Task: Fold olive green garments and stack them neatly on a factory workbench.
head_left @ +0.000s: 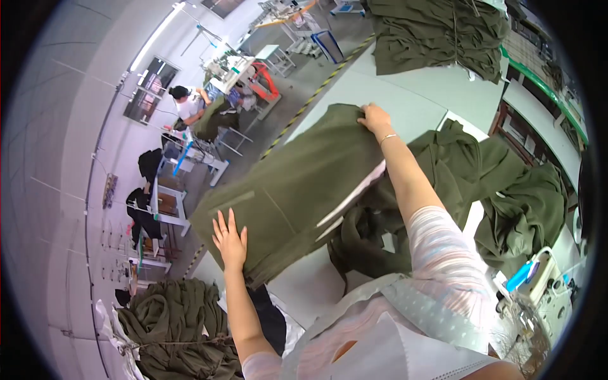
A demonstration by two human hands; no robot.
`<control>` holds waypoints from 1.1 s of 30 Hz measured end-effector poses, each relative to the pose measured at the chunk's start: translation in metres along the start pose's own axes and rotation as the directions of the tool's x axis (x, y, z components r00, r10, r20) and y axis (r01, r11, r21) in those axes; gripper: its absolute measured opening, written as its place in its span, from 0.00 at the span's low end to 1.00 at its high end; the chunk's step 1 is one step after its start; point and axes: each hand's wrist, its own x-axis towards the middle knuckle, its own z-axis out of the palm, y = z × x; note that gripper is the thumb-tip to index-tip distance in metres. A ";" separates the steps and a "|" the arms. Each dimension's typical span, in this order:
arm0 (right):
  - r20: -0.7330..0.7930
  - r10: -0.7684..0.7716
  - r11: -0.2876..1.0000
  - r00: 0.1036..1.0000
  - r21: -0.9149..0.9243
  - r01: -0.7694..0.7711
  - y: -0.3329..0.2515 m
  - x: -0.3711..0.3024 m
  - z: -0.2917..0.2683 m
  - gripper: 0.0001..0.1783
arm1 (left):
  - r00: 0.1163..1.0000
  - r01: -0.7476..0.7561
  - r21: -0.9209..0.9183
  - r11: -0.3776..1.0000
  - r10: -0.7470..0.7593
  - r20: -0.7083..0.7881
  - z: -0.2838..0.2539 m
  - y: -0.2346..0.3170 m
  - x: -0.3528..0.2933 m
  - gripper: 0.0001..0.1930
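An olive-green garment [297,177] lies spread across the pale table, with a seam line and a small welt-like strip visible on its near left part. My left hand [230,244] rests flat on its near left end, fingers spread. At the far end, my right hand [375,119] has its fingers bent over the top corner, gripping the cloth. A pale pinkish strip [354,197] shows along the garment's right edge. To the right of it, a loose heap of the same green cloth [456,164] is partly hidden by my right forearm.
Tied bundles of green cloth sit at the far right [437,38] and lower left [177,329]. A sewing machine [538,285] with a blue part stands at the near right. Beyond the table [405,95], a co-worker [189,104] handles green cloth at another machine.
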 end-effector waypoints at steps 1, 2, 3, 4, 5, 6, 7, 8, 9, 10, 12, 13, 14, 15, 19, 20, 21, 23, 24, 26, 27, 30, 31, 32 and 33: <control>0.085 -0.016 0.998 0.996 -0.053 0.021 0.007 0.011 0.011 0.19 | 1.000 0.000 0.007 1.000 0.000 0.021 0.001 0.002 0.000 0.34; 0.088 -0.028 0.999 0.996 -0.041 0.031 0.004 0.018 0.015 0.19 | 0.999 0.013 0.022 1.000 -0.015 0.052 -0.001 -0.001 -0.003 0.34; 0.116 -0.011 0.998 0.993 -0.054 0.017 0.003 0.030 0.017 0.17 | 0.998 0.023 0.032 0.999 -0.025 0.053 -0.002 -0.003 -0.002 0.34; 0.149 0.008 0.997 0.989 -0.072 0.003 0.004 0.039 0.017 0.16 | 0.999 0.012 0.023 1.000 -0.013 0.047 -0.004 -0.003 0.000 0.34; 0.186 0.024 0.996 0.982 -0.093 -0.007 0.001 0.044 0.015 0.14 | 0.999 0.006 0.013 1.000 -0.007 0.044 -0.004 -0.003 0.000 0.34; 0.203 0.017 0.996 0.979 -0.092 0.002 -0.002 0.049 0.014 0.14 | 0.999 -0.002 0.001 1.000 0.001 0.044 -0.004 -0.002 -0.001 0.34; 0.057 -0.030 0.996 0.998 -0.077 0.035 -0.010 0.052 0.003 0.12 | 0.998 0.008 0.003 1.000 -0.008 0.055 -0.002 -0.003 -0.001 0.34; -0.090 -0.073 0.996 0.993 -0.067 0.067 -0.019 0.052 -0.002 0.10 | 0.999 0.012 0.004 1.000 -0.012 0.044 0.000 -0.004 -0.001 0.34; -0.084 -0.069 0.996 0.994 -0.070 0.063 -0.025 0.051 -0.006 0.10 | 1.000 0.006 0.002 1.000 -0.006 0.028 0.001 -0.003 0.002 0.34; -0.070 -0.072 0.993 0.995 -0.100 0.064 -0.034 0.052 -0.006 0.11 | 1.000 0.002 0.001 1.000 -0.002 0.012 0.003 -0.004 0.005 0.34; -0.043 -0.067 0.985 0.997 -0.164 0.059 -0.039 0.048 -0.005 0.12 | 0.999 -0.002 0.000 1.000 0.002 0.034 0.003 -0.005 0.008 0.34; -0.037 -0.055 0.984 0.998 -0.169 0.048 -0.032 0.045 -0.003 0.12 | 0.999 -0.006 -0.001 1.000 0.006 0.048 0.001 -0.005 0.009 0.34; 0.043 -0.001 0.977 0.999 -0.215 0.011 -0.023 0.039 0.002 0.13 | 0.998 -0.009 -0.002 1.000 0.009 0.064 -0.001 -0.004 0.008 0.35; 0.121 0.058 0.965 0.991 -0.263 -0.024 -0.014 0.033 0.005 0.14 | 0.997 -0.018 -0.008 1.000 0.019 0.078 -0.005 -0.002 0.008 0.35; -0.030 0.033 0.997 0.999 -0.069 -0.035 -0.003 -0.029 -0.029 0.15 | 0.998 0.015 -0.075 0.997 -0.009 0.069 -0.029 0.019 0.000 0.35; -0.154 0.016 0.999 0.988 0.053 -0.008 -0.002 -0.052 -0.034 0.15 | 0.998 -0.048 -0.112 0.993 0.051 0.022 -0.036 0.034 -0.004 0.33; -0.147 0.036 0.999 0.988 0.038 -0.031 0.010 -0.076 -0.036 0.15 | 0.992 -0.124 -0.150 0.981 0.121 -0.031 -0.043 0.056 -0.004 0.31; -0.340 -0.032 0.956 0.940 0.263 0.128 0.036 -0.125 -0.033 0.11 | 0.960 -0.279 -0.282 0.918 0.261 -0.101 -0.037 0.093 -0.007 0.26; -0.314 -0.020 0.960 0.949 0.259 0.106 0.044 -0.150 -0.031 0.11 | 0.936 -0.351 -0.377 0.857 0.332 -0.116 -0.031 0.112 -0.012 0.23; -0.147 0.160 0.874 0.976 0.480 -0.072 0.061 -0.207 -0.027 0.09 | 0.867 -0.439 -0.519 0.733 0.497 -0.031 -0.011 0.157 -0.021 0.21; -0.043 0.239 0.803 0.970 0.571 -0.173 0.064 -0.241 -0.027 0.08 | 0.839 -0.457 -0.554 0.696 0.544 -0.009 0.003 0.172 -0.031 0.20; 0.198 0.347 0.553 0.917 0.747 -0.370 0.069 -0.318 -0.042 0.09 | 0.776 -0.449 -0.645 0.618 0.628 0.060 0.065 0.204 -0.052 0.18; 0.287 0.374 0.395 0.882 0.811 -0.432 0.071 -0.336 -0.048 0.10 | 0.745 -0.452 -0.672 0.586 0.663 0.077 0.083 0.213 -0.055 0.17; 0.295 0.393 0.392 0.871 0.803 -0.449 0.072 -0.351 -0.053 0.10 | 0.734 -0.447 -0.683 0.578 0.673 0.089 0.096 0.219 -0.059 0.17; 0.264 0.410 0.438 0.873 0.783 -0.443 0.073 -0.365 -0.058 0.09 | 0.720 -0.396 -0.682 0.614 0.669 0.184 0.107 0.223 -0.062 0.17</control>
